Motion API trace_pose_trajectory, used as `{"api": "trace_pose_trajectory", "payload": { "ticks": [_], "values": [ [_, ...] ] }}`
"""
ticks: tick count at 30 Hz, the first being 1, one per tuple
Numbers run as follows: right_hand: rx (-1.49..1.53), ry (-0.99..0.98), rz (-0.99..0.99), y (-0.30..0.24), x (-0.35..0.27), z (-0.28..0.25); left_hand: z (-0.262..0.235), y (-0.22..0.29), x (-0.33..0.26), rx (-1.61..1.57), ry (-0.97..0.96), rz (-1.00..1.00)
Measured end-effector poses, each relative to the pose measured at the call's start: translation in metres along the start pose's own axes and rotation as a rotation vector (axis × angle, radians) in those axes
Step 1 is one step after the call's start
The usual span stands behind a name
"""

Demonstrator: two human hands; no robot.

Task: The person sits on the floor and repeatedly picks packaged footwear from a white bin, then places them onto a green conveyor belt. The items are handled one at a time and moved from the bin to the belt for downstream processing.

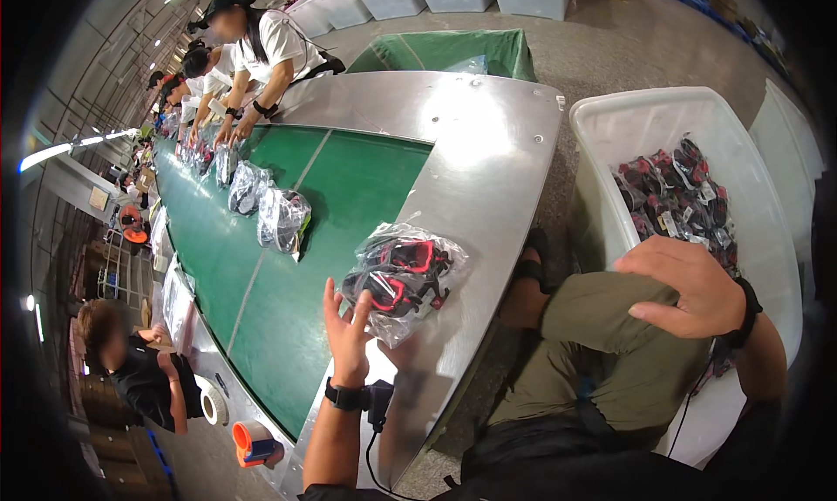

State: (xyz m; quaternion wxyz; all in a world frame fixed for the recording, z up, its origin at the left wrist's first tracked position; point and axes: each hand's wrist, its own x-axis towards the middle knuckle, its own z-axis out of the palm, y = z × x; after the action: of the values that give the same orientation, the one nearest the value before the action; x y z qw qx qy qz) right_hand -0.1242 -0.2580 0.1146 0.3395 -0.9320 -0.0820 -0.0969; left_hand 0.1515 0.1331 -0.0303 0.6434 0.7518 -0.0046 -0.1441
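A clear plastic bag (406, 279) with black and red strapped items inside lies at the end of the green belt, partly on the metal rim. What exactly the items are, I cannot make out. My left hand (349, 337) is at the bag's near left edge, its fingers spread, with the index finger against the plastic. Over my right knee, beside the white bin (602, 122), my right hand (689, 283) hangs with its fingers apart and nothing in them. Several similar red and black bagged items (676, 187) lie piled in that bin.
More clear bags (283, 218) sit farther up the green conveyor belt (340, 191). Co-workers (270, 47) lean over its far side; another person (139, 361) stands at left. An orange tape dispenser (253, 442) and a tape roll (212, 402) are on the left rim. A green bin (453, 47) stands beyond.
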Motion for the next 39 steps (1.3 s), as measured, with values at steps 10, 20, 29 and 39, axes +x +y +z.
{"api": "trace_pose_trajectory", "payload": {
  "ticks": [10,20,29,39],
  "values": [
    [-0.026,-0.022,-0.116,-0.004,0.018,0.027,0.077,0.012,0.0,-0.379,-0.216,-0.105],
    [-0.359,0.107,-0.082,-0.01,0.021,0.074,0.164,0.05,-0.093,-0.574,-0.654,-0.504],
    [-0.525,0.302,0.024,-0.003,-0.009,0.037,0.234,0.079,-0.122,-0.637,-0.713,-0.385],
    [-0.535,0.428,0.187,0.09,-0.076,-0.029,0.226,0.07,-0.119,-0.449,-0.74,-0.091]
  ]
}}
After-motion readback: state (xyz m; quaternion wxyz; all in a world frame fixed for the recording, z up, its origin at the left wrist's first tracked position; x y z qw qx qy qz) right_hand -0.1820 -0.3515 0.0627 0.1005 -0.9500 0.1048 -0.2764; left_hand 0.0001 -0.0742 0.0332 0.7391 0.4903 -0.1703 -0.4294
